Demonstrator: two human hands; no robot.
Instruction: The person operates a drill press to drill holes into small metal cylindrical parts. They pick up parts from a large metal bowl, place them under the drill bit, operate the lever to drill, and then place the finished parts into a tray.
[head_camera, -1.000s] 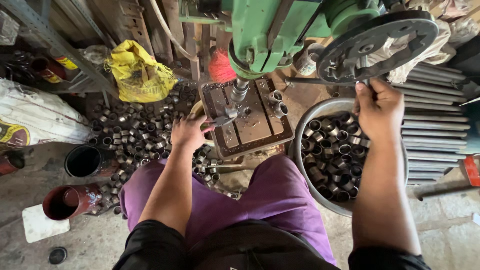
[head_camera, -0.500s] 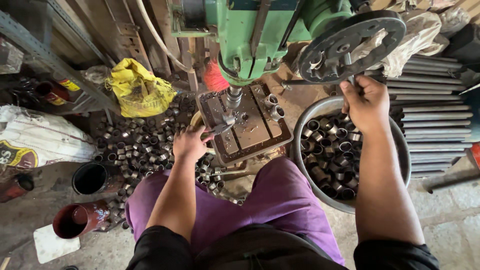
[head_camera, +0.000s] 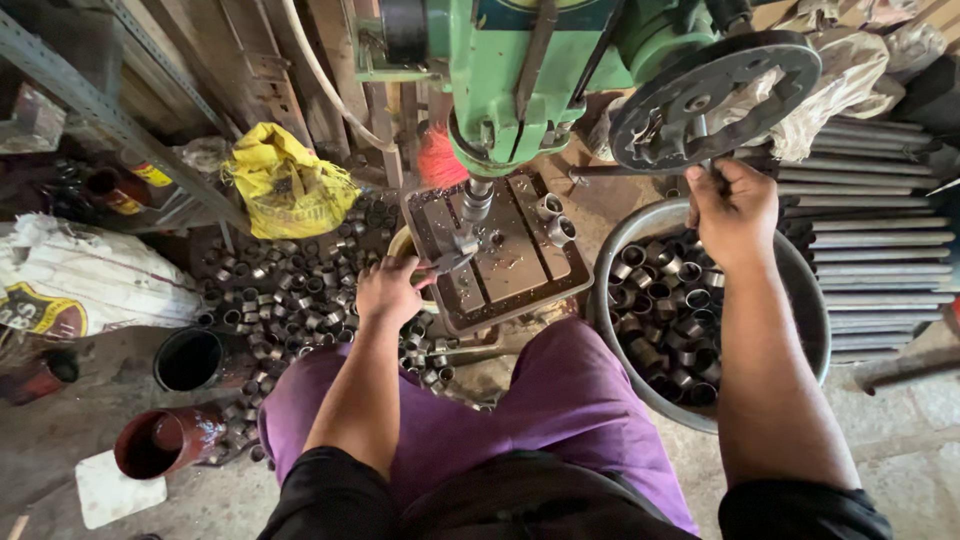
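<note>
I sit in front of a green drill press. My left hand grips a metal tool that reaches to a small piece under the spindle on the rusty machine table. Up at the right, my right hand is closed on a handle of the dark feed wheel. Two short metal rings stand on the far part of the table. My purple trousers fill the bottom middle.
A round metal basin holding several short tube rings stands on the right. More rings lie heaped on the floor at left, by a yellow bag, a black pot and a red pipe piece. Long rods are stacked far right.
The view has tilted, so everything sits lower in the frame. My right hand has stayed on the feed wheel as it turned slightly. My left hand keeps the tool at the spindle.
</note>
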